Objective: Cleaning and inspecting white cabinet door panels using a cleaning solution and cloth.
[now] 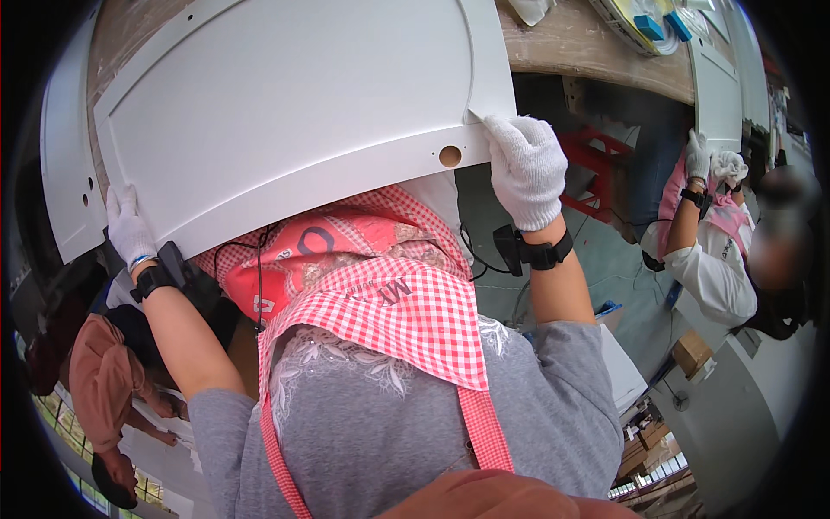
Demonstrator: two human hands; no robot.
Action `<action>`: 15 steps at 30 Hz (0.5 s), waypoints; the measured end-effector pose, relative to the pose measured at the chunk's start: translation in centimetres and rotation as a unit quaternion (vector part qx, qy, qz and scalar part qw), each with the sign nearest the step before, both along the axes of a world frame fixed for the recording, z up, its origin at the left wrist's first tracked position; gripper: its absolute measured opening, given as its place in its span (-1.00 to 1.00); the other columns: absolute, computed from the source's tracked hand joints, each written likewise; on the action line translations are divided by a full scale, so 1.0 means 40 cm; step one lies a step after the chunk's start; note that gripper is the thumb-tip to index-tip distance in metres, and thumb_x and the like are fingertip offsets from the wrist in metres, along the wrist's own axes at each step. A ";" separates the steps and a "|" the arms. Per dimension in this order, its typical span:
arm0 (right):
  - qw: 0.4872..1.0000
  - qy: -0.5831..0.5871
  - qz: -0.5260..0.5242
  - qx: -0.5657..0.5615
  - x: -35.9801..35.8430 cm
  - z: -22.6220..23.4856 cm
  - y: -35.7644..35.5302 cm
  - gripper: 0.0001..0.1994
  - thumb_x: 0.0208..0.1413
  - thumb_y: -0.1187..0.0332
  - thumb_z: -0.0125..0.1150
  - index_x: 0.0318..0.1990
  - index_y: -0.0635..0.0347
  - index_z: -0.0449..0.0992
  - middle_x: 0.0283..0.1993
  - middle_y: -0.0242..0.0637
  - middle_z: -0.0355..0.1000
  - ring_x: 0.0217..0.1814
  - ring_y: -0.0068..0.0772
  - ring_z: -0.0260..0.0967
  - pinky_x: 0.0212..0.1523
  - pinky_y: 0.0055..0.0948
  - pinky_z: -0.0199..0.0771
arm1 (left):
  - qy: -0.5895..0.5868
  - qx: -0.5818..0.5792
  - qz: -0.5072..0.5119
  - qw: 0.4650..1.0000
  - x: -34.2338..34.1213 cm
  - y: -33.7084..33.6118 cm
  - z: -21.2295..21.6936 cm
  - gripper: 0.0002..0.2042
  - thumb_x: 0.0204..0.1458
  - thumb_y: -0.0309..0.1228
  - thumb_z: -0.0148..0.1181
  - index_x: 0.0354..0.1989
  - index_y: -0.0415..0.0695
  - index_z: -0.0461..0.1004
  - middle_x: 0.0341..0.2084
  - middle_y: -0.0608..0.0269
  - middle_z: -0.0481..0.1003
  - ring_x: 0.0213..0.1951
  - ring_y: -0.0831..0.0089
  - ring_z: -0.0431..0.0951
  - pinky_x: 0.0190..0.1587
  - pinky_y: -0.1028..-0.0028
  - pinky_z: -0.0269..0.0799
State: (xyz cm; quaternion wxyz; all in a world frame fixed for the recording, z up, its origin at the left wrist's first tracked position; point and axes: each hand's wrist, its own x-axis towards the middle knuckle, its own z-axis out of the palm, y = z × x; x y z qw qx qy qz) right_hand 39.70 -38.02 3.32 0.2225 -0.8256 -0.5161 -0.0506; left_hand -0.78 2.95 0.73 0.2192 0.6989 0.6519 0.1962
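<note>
A large white cabinet door panel (303,86), with a recessed middle and a round hole near its front right corner, lies in front of me. My left hand (130,232), in a white knit glove, grips the panel at its near left corner, fingers along the edge. At the right side my right hand (527,169), gloved too, is closed in a pinch over the near right corner. A small white pointed tip (475,114) sticks out from its fingers beside the recess's edge line; what it belongs to is hidden.
Another white panel (65,173) stands at the left. The brown worktable (596,48) carries blue blocks (661,28) at the far right. Beyond a red stool (596,169), a co-worker (709,259) in gloves handles a white panel. Another person (108,381) is at lower left.
</note>
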 end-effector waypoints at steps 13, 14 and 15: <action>0.999 0.005 0.028 -0.026 0.009 0.024 0.008 -0.73 -0.03 0.56 0.34 -0.14 0.09 0.65 -0.31 -0.27 0.52 -0.27 -0.17 0.49 -0.27 -0.31 0.53 | 0.020 0.004 0.004 1.000 -0.007 0.011 -0.001 -0.34 0.19 -0.10 0.18 0.36 -0.28 0.30 0.24 -0.02 0.43 0.20 0.23 0.45 0.27 0.40 0.26; 1.000 -0.001 0.005 -0.004 0.017 0.019 0.008 -0.73 -0.03 0.57 0.34 -0.13 0.09 0.65 -0.31 -0.26 0.52 -0.27 -0.17 0.49 -0.27 -0.31 0.52 | 0.030 0.000 0.009 1.000 -0.005 0.011 0.000 -0.34 0.19 -0.10 0.18 0.36 -0.29 0.30 0.25 -0.02 0.43 0.21 0.23 0.45 0.28 0.40 0.25; 1.000 -0.007 -0.009 0.003 0.032 0.010 0.007 -0.73 -0.04 0.56 0.36 -0.14 0.10 0.65 -0.30 -0.27 0.52 -0.28 -0.18 0.49 -0.28 -0.33 0.53 | 0.031 -0.001 0.010 0.999 -0.007 0.009 -0.001 -0.34 0.19 -0.10 0.18 0.36 -0.29 0.30 0.25 -0.02 0.43 0.21 0.23 0.45 0.28 0.40 0.25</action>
